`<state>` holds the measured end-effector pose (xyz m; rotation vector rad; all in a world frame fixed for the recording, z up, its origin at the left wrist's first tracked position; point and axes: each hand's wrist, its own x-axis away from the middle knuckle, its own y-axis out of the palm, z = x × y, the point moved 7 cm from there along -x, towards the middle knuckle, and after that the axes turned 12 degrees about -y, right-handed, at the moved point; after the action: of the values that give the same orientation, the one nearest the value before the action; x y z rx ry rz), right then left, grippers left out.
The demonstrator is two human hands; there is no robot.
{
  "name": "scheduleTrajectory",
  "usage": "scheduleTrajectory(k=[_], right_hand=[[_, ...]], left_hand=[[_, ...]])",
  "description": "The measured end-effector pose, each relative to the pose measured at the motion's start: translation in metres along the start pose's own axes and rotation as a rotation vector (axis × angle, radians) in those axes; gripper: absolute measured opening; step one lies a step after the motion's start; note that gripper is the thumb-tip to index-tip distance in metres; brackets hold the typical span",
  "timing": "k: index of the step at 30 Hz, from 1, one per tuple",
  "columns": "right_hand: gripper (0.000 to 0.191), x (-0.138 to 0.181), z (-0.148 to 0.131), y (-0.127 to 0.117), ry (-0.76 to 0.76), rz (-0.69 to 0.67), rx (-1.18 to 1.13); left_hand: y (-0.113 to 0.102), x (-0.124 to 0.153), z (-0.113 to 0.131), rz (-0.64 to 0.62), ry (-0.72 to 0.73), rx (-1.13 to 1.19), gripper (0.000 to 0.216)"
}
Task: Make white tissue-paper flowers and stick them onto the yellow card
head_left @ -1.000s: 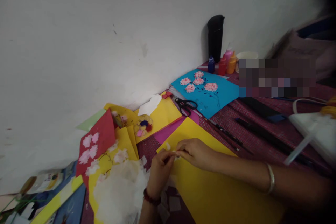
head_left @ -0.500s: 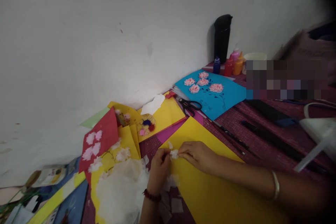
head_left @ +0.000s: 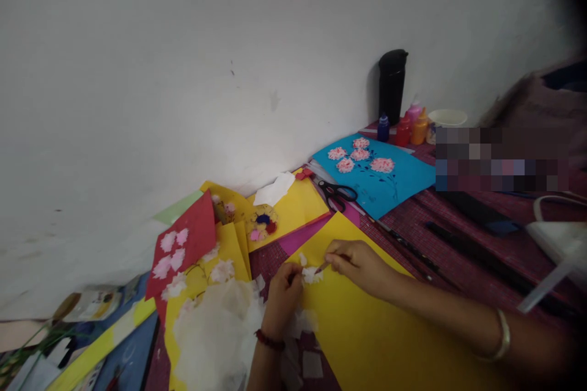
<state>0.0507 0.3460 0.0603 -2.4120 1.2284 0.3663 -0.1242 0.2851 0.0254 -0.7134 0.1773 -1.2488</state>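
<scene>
A small white tissue flower (head_left: 312, 275) lies on a big yellow paper sheet (head_left: 376, 330). My left hand (head_left: 282, 299), with a red thread at the wrist, is closed and pinches the flower's left side. My right hand (head_left: 362, 266), a silver bangle on its wrist, is closed on a thin stick-like tool (head_left: 322, 267) whose tip touches the flower. A tiny white scrap (head_left: 302, 258) sits just above it on the sheet.
White tissue pile (head_left: 215, 336) at lower left. Red card with pink-white flowers (head_left: 183, 244), folded yellow sheets (head_left: 284, 208), black scissors (head_left: 338, 193), blue card with pink flowers (head_left: 373, 171). Black flask (head_left: 392, 85) and small paint bottles (head_left: 406, 128) by the wall. Dark sticks (head_left: 481, 256) at right.
My right hand let go of the tissue flower, pulled back a little to the right and now holds a thin tool against it. The view shifted down slightly.
</scene>
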Motion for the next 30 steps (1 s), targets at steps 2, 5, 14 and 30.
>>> scheduleTrajectory(k=[2,5,14,30], right_hand=[[0.028,0.005,0.014,-0.004,0.130,0.062,-0.168],[0.034,0.019,0.036,-0.001,0.348,0.125,-0.392],[0.034,0.037,0.046,0.014,0.419,0.085,-0.517],[0.032,0.033,-0.004,-0.004,0.112,0.138,-0.559]], left_hand=[[-0.012,0.003,0.001,0.026,-0.021,0.027,0.016],[-0.037,0.015,0.006,0.121,-0.037,0.024,0.020],[-0.018,0.024,0.014,0.201,0.086,-0.445,0.034],[-0.020,0.043,0.015,0.117,-0.151,0.183,0.017]])
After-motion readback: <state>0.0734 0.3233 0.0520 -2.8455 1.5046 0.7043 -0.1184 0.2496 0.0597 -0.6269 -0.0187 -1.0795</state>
